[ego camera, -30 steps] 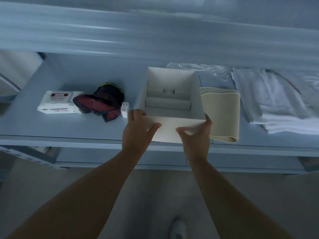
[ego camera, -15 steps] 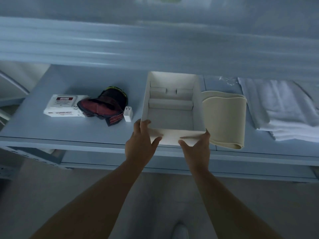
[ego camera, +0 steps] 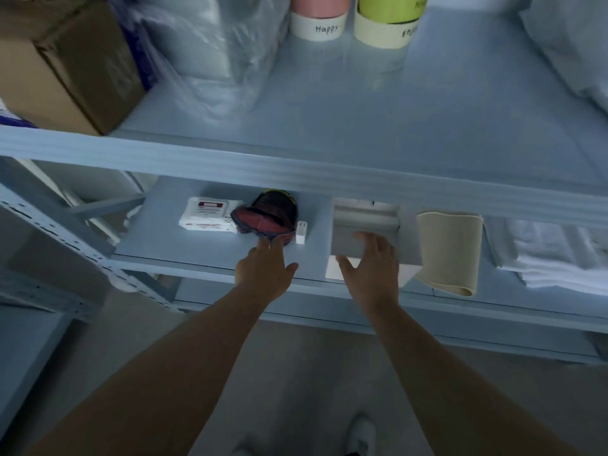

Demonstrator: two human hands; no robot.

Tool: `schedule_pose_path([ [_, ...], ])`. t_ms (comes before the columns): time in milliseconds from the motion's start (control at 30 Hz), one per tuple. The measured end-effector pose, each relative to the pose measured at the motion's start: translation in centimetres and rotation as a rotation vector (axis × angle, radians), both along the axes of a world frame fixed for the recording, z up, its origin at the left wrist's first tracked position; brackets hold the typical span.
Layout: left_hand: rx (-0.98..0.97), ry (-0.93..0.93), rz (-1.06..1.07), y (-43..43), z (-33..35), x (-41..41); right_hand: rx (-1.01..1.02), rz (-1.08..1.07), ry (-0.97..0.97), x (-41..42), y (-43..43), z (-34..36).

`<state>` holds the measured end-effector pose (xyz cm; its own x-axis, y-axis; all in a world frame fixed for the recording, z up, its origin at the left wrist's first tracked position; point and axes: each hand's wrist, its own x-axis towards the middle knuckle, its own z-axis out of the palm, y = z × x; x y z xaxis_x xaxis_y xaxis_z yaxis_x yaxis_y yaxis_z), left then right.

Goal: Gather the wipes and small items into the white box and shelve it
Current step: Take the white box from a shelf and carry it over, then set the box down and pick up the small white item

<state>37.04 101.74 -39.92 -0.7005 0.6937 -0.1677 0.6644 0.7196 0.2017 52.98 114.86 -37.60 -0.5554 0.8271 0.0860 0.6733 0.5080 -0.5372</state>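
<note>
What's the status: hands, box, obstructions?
Left hand open, fingertips at dark red fabric item. Right hand holds white box front wall. Wipes pack outside box.

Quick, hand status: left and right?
Left hand: open, holding nothing, fingertips at the red pouch.
Right hand: grips the box by its front wall.
</note>
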Motion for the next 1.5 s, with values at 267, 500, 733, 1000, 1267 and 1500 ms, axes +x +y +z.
schedule_pose_path([
  [267, -0.087, -0.073, -0.078, -5.2, 1.8, -4.3, -0.022, 0.152, -0.045, -5.3, -6.2, 1.7],
  [500, -0.166, -0.109, -0.233, -5.9, 0.1, -5.6, -0.049, 0.224, -0.128, -8.0, -6.5, -0.8],
  [733, -0.144, -0.088, -0.273, -3.9, -1.9, -7.1, -0.115, 0.213, -0.174, -9.8, -4.6, -4.8],
  [1000, -0.065, 0.107, -0.411, 3.2, -3.8, -10.1, -0.200, 0.127, -0.160, -11.4, -2.9, -9.8],
  [1267, 0.013, 0.194, -0.583, 11.1, -8.5, -12.6, -0.130, 0.025, -0.131, -13.2, -2.0, -16.0],
  [1500, -0.021, 0.279, -0.674, 14.3, -13.5, -13.2, -0.083, 0.042, -0.079, -12.5, -2.1, -19.4],
])
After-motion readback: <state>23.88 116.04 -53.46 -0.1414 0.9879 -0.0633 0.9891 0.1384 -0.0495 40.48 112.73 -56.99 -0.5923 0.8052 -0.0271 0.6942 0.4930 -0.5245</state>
